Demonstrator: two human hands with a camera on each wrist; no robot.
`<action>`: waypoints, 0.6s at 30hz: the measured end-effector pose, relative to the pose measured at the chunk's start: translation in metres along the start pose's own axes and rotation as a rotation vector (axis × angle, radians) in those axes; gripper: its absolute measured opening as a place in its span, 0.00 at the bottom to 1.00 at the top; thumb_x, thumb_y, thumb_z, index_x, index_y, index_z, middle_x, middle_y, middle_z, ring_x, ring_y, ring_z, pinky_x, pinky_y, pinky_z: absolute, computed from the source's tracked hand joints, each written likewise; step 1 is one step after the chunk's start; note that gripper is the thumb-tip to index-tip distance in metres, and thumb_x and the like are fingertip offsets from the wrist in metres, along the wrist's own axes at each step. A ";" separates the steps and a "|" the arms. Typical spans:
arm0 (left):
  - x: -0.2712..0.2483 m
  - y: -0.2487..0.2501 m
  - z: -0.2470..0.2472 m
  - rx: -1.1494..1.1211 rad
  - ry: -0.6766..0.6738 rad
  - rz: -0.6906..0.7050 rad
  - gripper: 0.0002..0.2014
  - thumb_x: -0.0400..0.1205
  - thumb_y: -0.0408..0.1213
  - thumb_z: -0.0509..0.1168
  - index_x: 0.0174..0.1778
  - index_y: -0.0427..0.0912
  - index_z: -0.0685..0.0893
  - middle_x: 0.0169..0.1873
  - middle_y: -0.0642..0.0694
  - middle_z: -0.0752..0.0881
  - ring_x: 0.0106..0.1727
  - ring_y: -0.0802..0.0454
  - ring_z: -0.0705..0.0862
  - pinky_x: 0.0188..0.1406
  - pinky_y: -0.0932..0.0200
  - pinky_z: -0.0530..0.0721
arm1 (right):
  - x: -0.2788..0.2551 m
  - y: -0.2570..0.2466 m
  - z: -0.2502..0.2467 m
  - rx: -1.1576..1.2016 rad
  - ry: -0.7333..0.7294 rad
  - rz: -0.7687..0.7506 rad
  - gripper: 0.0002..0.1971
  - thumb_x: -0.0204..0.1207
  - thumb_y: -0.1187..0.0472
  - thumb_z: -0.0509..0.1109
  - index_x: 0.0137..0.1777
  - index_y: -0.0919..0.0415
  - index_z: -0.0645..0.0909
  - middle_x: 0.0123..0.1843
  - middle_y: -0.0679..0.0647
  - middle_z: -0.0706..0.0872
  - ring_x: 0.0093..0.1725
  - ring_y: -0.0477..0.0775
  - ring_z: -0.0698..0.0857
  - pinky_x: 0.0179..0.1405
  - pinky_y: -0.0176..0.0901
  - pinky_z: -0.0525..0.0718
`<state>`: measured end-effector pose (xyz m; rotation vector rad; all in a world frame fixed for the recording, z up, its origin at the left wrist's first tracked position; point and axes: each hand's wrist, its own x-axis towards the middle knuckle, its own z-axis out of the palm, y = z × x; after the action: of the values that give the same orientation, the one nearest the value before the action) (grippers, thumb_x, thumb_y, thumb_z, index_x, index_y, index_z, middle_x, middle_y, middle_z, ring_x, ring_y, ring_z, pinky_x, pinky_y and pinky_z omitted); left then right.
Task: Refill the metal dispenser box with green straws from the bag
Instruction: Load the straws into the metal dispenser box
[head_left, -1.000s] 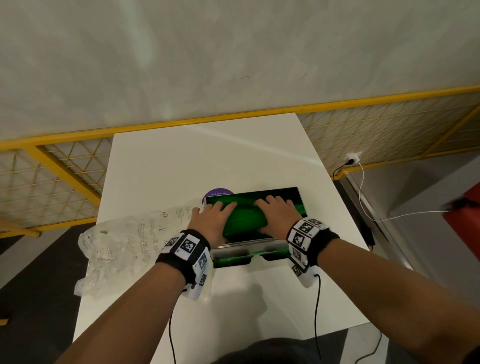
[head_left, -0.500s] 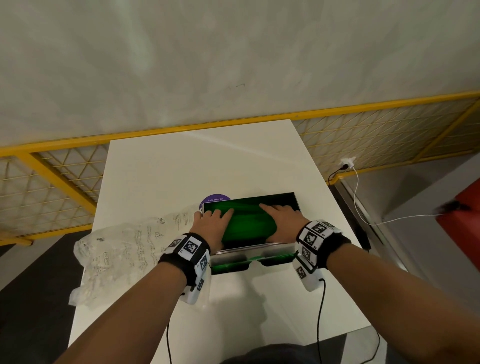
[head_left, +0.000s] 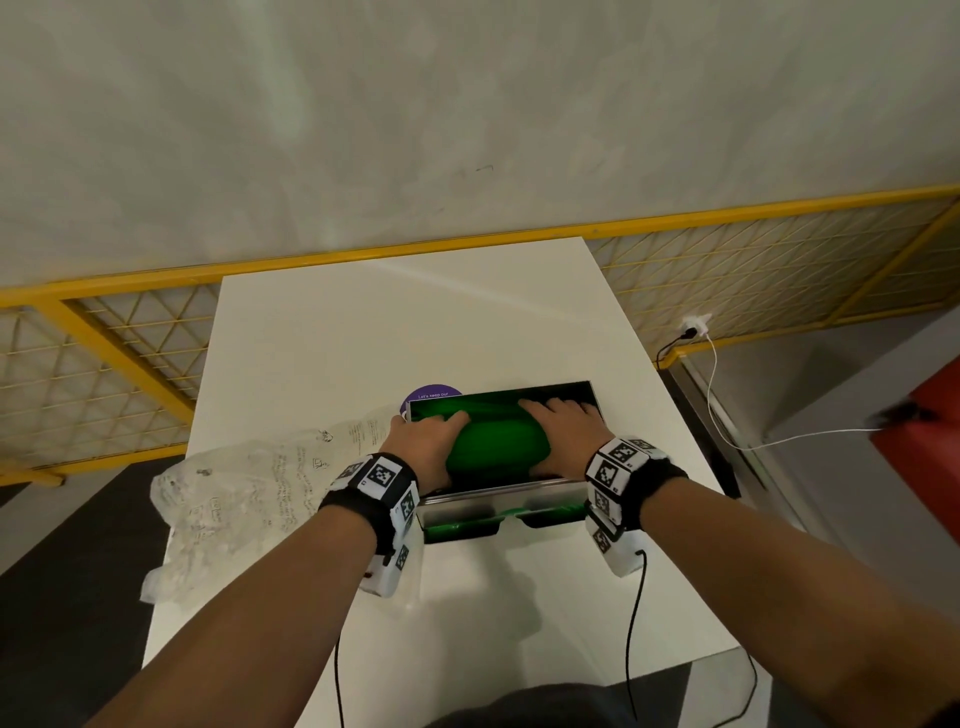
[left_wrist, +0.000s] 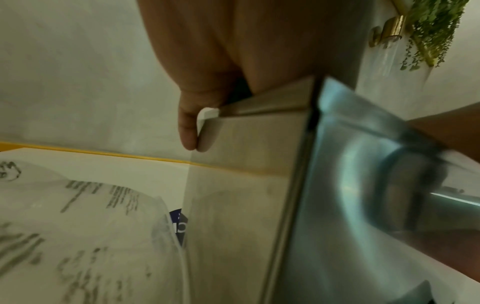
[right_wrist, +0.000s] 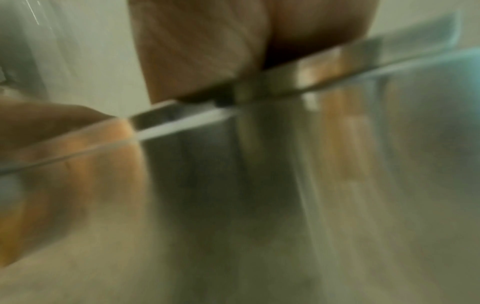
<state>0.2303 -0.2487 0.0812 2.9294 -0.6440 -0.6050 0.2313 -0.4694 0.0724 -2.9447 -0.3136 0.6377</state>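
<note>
Left hand (head_left: 428, 441) and right hand (head_left: 563, 434) lie with fingers extended, flat on the green straws (head_left: 496, 452) inside the open metal dispenser box (head_left: 501, 501); neither hand closes round anything. The left thumb hooks over the box's left wall. The straws sit directly under and between both palms, equally near each. Their long axis runs left to right, parallel to the box's length. The emptied plastic bag (head_left: 249, 499) lies just left of the box on the white table (head_left: 415, 322).

Crumpled plastic bag (head_left: 244, 499) crowds the metal box's (head_left: 501, 501) left; table's (head_left: 405, 322) far half lies open.
</note>
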 end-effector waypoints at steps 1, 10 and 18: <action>-0.001 0.000 0.001 -0.019 0.016 0.001 0.35 0.71 0.41 0.72 0.73 0.50 0.63 0.59 0.45 0.80 0.58 0.41 0.81 0.62 0.43 0.70 | -0.002 0.002 -0.001 0.031 0.024 -0.019 0.50 0.65 0.43 0.77 0.82 0.47 0.52 0.74 0.57 0.70 0.74 0.61 0.68 0.77 0.58 0.60; -0.011 -0.003 0.011 -0.136 0.254 0.021 0.39 0.70 0.33 0.71 0.77 0.55 0.64 0.66 0.45 0.70 0.65 0.44 0.74 0.68 0.45 0.64 | -0.009 0.011 0.003 0.135 0.128 -0.093 0.48 0.65 0.48 0.78 0.82 0.47 0.54 0.76 0.54 0.67 0.76 0.58 0.66 0.79 0.55 0.58; -0.020 -0.006 0.014 -0.284 0.229 0.013 0.39 0.71 0.66 0.60 0.77 0.57 0.61 0.71 0.51 0.65 0.70 0.49 0.65 0.70 0.45 0.61 | -0.007 0.002 -0.004 -0.069 -0.040 -0.034 0.43 0.70 0.41 0.72 0.81 0.48 0.56 0.73 0.56 0.71 0.72 0.60 0.70 0.71 0.57 0.63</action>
<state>0.2102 -0.2351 0.0750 2.6717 -0.5049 -0.3210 0.2269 -0.4737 0.0789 -2.9877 -0.3966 0.6953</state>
